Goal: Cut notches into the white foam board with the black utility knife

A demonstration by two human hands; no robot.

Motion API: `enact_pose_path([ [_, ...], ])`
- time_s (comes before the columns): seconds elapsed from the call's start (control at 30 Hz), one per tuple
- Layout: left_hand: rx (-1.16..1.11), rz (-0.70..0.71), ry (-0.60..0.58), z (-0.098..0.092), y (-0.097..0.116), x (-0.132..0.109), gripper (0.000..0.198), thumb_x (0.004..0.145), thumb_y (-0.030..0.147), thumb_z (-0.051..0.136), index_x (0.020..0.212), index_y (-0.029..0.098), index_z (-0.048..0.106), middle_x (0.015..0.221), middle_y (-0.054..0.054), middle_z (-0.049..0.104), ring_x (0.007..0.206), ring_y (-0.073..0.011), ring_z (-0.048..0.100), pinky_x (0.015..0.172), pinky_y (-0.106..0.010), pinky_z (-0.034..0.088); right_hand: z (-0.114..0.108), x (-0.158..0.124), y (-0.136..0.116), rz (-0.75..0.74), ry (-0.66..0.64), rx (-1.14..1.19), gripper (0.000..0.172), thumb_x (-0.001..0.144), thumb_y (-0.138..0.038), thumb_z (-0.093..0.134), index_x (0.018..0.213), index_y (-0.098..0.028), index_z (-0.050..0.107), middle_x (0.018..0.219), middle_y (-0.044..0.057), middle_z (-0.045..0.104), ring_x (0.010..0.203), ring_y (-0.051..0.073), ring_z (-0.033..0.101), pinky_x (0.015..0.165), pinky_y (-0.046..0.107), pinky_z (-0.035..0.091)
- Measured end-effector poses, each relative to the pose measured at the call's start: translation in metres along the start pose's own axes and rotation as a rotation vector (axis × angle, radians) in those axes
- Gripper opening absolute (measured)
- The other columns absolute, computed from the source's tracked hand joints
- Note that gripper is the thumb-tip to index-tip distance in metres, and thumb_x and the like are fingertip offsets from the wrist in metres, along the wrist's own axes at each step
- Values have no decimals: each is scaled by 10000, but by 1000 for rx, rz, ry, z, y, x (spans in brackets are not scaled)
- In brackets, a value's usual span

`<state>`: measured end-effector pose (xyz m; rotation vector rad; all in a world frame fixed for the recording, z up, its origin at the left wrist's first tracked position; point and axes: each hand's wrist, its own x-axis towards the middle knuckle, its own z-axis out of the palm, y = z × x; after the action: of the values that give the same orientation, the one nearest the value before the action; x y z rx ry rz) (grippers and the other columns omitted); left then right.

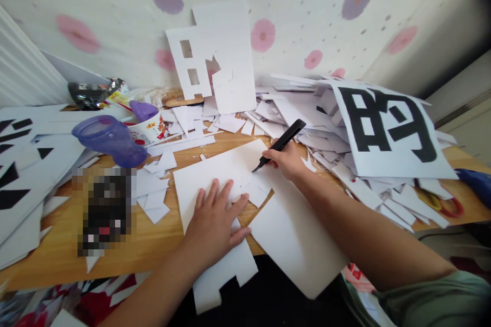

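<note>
On the wooden table, the left hand lay flat, fingers spread, on the white sheet; the right hand gripped a black knife, tip on the sheet — paper scraps crowded behind, purple cup well left.

One sign reads clearly: a large black Chinese character, 的, on a white sheet lying on the heap of paper offcuts, tilted so its top points towards the flowered wall; further black strokes show on white sheets at the far side of the table from that sheet, but they are cut off and form no readable character; a paper cup, well apart from the 的 sheet, bears red printing too small to read; a pixelated patch nearby shows nothing legible.
</note>
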<state>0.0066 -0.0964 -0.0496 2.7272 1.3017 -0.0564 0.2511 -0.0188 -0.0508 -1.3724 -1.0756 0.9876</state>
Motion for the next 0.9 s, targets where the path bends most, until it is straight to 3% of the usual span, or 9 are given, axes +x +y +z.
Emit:
enact_pose_path([
  [0.3,-2,-14,-37,-2,1,1,638,859,511,645,1455,338,494,1618,-159,281,1475,-482,166,1127,-693,198,-2,0,8,5,51,85,234,561,-313,735,580,-200,531,451,-46,521,381,97,427,375,232,322],
  [0.63,-4,-1,-21,2,-3,1,634,855,526,634,1449,347,499,1614,-142,297,1478,-469,178,1125,-690,209,-2,1,5,-12,1,94,212,584,-317,715,592,-200,539,448,-45,519,398,109,452,398,239,328],
  [0.8,-2,-19,-49,-12,0,10,606,843,589,624,1389,333,571,1555,-155,402,1453,-458,266,1117,-692,226,-2,4,4,-15,-62,21,220,603,-332,735,612,-188,568,479,-30,554,434,119,479,427,247,346],
  [0.9,5,-22,-54,-19,6,21,637,853,620,605,1419,334,538,1545,-158,414,1457,-436,276,1142,-659,210,-2,4,5,-5,-82,-17,264,597,-359,781,660,-179,599,552,-16,605,502,135,525,479,260,393],
])
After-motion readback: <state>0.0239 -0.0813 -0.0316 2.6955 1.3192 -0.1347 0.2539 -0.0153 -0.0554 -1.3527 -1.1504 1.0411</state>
